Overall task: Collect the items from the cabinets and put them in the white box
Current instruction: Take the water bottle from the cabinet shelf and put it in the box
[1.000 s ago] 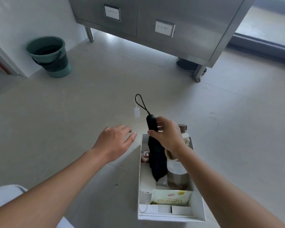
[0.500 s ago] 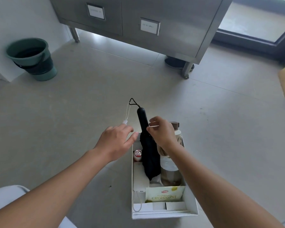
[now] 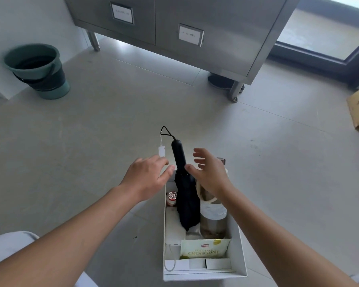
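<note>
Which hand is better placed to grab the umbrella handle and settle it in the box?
Probably right. The right hand is open beside the umbrella handle, palm facing it, thumb almost at the shaft. The left hand is palm-down, off to the other side.

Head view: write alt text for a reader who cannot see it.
The left hand and right hand, both open, flank a folded black umbrella propped in the white box with a jar and croissant packet.
</note>
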Available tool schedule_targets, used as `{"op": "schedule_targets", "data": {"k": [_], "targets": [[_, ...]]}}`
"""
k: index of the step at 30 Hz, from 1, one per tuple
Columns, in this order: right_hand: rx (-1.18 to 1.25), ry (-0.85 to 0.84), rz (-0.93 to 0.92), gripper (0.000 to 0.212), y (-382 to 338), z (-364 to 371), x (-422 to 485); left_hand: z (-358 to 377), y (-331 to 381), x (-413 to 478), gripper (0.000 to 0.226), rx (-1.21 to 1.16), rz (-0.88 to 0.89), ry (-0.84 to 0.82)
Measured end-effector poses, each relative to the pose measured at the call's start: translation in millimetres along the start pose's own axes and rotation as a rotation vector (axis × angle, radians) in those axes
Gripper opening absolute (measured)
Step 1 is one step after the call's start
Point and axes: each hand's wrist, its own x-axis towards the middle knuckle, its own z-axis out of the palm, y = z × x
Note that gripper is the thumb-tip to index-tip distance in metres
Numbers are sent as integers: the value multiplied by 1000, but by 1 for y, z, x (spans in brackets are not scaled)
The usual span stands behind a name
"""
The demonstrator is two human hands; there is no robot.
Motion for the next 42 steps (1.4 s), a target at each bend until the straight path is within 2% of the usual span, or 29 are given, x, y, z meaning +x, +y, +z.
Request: {"op": "schedule_targets", "data": {"k": [2,5,6,10,14,17,22,29,33,42], "targets": [[-82,-99,56,62,-10,17,17,-1,-1,-1,46,15,6,9],[-166,-121,77,32,-16,34,30,-1,-4,-4,46,39,11,11],[-186,-115,57,29,-15,35,31,-2,-5,-6,45,41,10,15],[-207,-88,-72,31,-15,24,19,-6,-11,-8,41,-2,-4,58],[-26,-18,-169,34,-28,1,9,-15,-12,-11,43,-43,-26,83],[142,-63,-160,33,-32,-2,0,-18,-12,-14,42,-61,-34,84],[195,-71,-50,27,-10,15,-9,-11,-10,-21,43,-34,-15,37],[-75,-120,82,27,18,34,-16,-7,-7,-25,42,-8,-15,9],[-71,-97,138,31,31,35,-21,-4,-1,-23,40,-6,7,11],[-123,2,112,30,21,37,-7,-2,7,-17,40,-5,34,0]]}}
